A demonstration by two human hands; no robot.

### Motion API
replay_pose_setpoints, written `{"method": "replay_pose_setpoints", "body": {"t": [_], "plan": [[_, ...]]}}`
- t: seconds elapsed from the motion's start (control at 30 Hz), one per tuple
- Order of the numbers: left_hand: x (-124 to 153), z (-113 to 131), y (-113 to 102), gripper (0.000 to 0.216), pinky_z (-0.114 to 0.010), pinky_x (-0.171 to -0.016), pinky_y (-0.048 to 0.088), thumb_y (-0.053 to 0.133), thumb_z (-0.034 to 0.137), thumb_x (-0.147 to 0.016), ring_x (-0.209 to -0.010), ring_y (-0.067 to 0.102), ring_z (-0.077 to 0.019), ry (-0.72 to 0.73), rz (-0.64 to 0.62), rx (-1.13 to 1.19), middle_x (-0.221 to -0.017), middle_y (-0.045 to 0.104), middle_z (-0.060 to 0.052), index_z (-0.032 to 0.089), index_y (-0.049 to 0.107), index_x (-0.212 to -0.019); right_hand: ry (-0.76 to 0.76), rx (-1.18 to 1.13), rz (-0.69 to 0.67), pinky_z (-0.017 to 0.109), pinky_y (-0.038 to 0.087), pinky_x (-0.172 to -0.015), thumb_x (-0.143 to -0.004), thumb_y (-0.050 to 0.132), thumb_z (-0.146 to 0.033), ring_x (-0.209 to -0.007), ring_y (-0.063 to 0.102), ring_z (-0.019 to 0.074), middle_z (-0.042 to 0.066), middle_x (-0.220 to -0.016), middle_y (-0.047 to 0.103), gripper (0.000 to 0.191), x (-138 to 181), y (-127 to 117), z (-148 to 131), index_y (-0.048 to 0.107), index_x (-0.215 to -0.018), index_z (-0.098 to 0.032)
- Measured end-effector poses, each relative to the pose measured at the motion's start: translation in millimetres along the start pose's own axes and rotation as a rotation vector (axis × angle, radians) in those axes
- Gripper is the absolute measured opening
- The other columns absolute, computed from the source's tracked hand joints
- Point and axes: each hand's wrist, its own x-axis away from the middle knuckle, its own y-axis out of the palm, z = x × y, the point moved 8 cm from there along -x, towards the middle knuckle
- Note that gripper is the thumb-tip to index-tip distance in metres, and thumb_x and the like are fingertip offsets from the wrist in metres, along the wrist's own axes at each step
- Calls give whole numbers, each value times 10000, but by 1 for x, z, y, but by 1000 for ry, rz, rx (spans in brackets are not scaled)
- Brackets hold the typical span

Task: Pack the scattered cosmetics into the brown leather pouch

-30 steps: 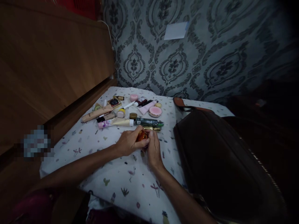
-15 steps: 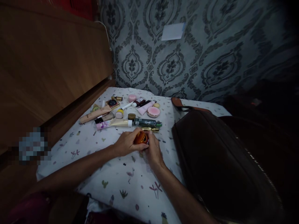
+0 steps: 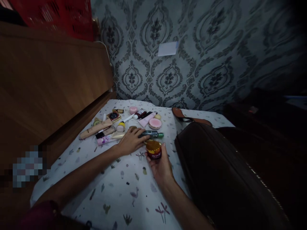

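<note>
My right hand (image 3: 161,166) grips a small cosmetic jar (image 3: 154,150) with a shiny amber-gold lid and a dark red, lettered body, holding it upright. To its left, my left hand (image 3: 130,140) lies palm down with fingers stretched over the end of a dark green bottle (image 3: 153,134); whether it touches the bottle is unclear. Part of a cream tube (image 3: 118,136) disappears beneath that hand. Behind are a pink round compact (image 3: 155,123), a pale pink tube (image 3: 146,120) and a yellow-capped bottle (image 3: 121,126).
A dark brown leather bag (image 3: 213,172) fills the right side, its tan strap (image 3: 178,112) at the back. More cosmetics, including a long beige tube (image 3: 96,129), lie at the left. A wooden cabinet (image 3: 55,73) borders the patterned cloth (image 3: 124,191); the papered wall (image 3: 168,76) stands behind.
My left hand has let go of the jar and moved left, its fingers now spread over the green bottle. The right hand alone keeps the jar. The view has tilted up slightly.
</note>
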Motion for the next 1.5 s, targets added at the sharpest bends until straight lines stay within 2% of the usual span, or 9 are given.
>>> {"method": "replay_pose_setpoints", "body": {"t": [0.23, 0.33, 0.47, 0.57, 0.8, 0.97, 1.17, 1.33, 1.5], "plan": [[-4, -34, -7, 341, -519, -1085, 381, 439, 207, -1005, -1297, 503, -301, -199, 62, 134, -1368, 568, -150, 221, 601, -1305, -30, -113, -162, 302, 621, -760, -625, 906, -443, -808, 704, 156, 7, -873, 746, 396, 5, 18, -9, 712, -863, -193], [1, -17, -19, 337, -439, -1088, 419, 382, 330, -1039, -1266, 532, -252, -268, 226, 553, -1302, 607, -141, 173, 597, -1245, -44, -158, -194, 326, 611, -838, -657, 888, -434, -869, 713, 164, 15, -918, 762, 361, 5, 21, -14, 727, -873, -195], [4, 28, -9, 621, -432, -1081, 445, 591, 493, -929, -1284, 536, -272, -346, 198, 923, -1377, 562, -159, 167, 411, -1426, -12, -144, -193, 292, 608, -768, -738, 788, -549, -910, 723, 176, 19, -994, 775, 388, 4, 17, -9, 732, -941, -223], [3, 41, -10, 670, -451, -1098, 419, 676, 487, -860, -1284, 522, -296, -388, 226, 879, -1381, 547, -166, 163, 443, -1397, 47, -58, -257, 306, 597, -701, -778, 679, -667, -888, 726, 197, 26, -965, 774, 474, 5, 20, -1, 715, -960, -231], [18, 6, -24, 545, -364, -974, 490, 267, 513, -1025, -1048, 638, -222, -531, 326, 884, -1068, 694, -88, 140, 623, -1200, -3, 228, -312, 218, 474, -550, -657, 795, -613, -692, 651, 138, 2, -871, 724, 543, 17, 29, 5, 652, -1013, -229], [27, 2, -40, 663, -334, -801, 530, 271, 628, -986, -841, 653, -215, -561, 474, 875, -867, 701, -87, 121, 695, -1031, -90, 322, -256, 197, 316, -474, -550, 869, -461, -598, 521, 97, -23, -690, 635, 423, 28, 33, -9, 659, -763, -162], [20, 10, -84, 595, -260, -557, 448, 377, 645, -958, -600, 577, -153, -535, 629, 843, -678, 646, -36, 143, 674, -840, -54, 200, -382, 210, 347, -493, -480, 899, -421, -537, 503, 79, -56, -664, 618, 478, 55, 55, -28, 600, -763, -179], [9, 37, -132, 437, -243, -519, 428, 500, 591, -939, -578, 538, -134, -448, 748, 794, -672, 600, 1, 202, 653, -813, -203, 185, -474, 219, 446, -526, -447, 932, -365, -606, 568, 97, -54, -812, 641, 598, 90, 61, -64, 553, -883, -212], [-7, 83, -148, 472, -300, -886, 517, 392, 594, -992, -956, 627, -189, -367, 761, 854, -947, 669, -31, 232, 679, -898, -632, 336, -428, 296, 562, -834, -634, 866, -342, -982, 655, 176, 8, -1102, 671, 601, 131, 47, -128, 568, -1149, -256]]}}
